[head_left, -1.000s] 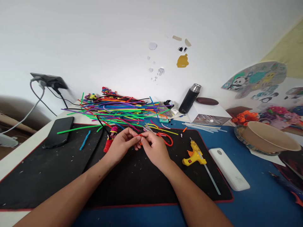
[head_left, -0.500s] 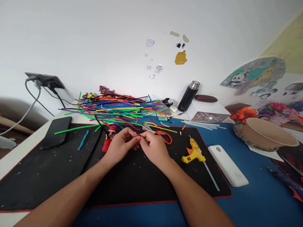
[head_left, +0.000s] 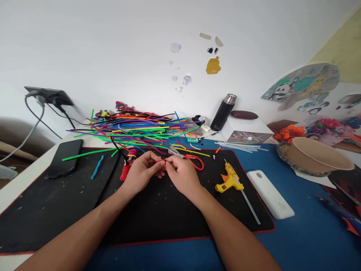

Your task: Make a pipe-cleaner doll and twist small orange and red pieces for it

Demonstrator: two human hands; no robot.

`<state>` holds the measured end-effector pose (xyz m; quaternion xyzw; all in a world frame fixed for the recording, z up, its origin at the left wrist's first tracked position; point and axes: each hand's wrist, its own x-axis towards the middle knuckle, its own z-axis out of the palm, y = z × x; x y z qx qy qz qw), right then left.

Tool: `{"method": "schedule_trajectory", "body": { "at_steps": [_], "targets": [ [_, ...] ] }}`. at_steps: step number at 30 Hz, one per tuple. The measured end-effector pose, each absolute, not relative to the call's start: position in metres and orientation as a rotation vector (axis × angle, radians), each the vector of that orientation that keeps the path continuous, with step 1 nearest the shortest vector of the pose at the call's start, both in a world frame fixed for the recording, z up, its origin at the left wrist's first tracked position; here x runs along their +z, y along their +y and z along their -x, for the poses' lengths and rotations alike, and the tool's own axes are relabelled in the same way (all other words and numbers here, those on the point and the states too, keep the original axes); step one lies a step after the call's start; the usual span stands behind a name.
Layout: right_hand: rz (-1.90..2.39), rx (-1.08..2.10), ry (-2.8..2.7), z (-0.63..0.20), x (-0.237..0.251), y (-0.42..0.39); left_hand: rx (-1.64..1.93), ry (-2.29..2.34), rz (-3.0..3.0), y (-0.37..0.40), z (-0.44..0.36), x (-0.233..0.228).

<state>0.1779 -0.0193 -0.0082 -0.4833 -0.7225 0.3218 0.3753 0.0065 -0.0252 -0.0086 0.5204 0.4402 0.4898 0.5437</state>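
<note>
Head view: the grip of both hands is pinched together on one short red-orange fuzzy pipe cleaner, the left hand closing thumb and forefinger on its near end, the right hand doing the same from the 3 o'clock side, fingertips almost touching. The piece sits just above the black rubber mat on the tabletop, at the centre of the view. It looks bent or folded between the fingers, though its exact shape is hidden; I judge the shaping is under way, not finished.

At 9 o'clock from the left hand lies a small red-and-pink pipe-cleaner doll, apparently complete. At 12 o'clock a big heap of long multicoloured pipe cleaners lies unused. Just at 2 o'clock of the right hand lie red-handled scissors, and at 3 o'clock a yellow glue gun, neither in hand, so cutting and gluing seem still ahead.
</note>
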Motion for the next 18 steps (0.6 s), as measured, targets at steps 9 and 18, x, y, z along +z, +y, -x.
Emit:
{"method": "schedule_trajectory", "body": {
  "at_steps": [9, 18],
  "targets": [
    [1.215, 0.966, -1.77, -0.1773, -0.0034, -0.0197, 1.172, 1.008, -1.197, -0.0234, -0.0061, -0.0091],
    [1.195, 1.114, -1.7, -0.1768, -0.0033, -0.0203, 1.157, 0.97, -1.157, -0.0211, -0.0034, -0.0113]
  ]
}}
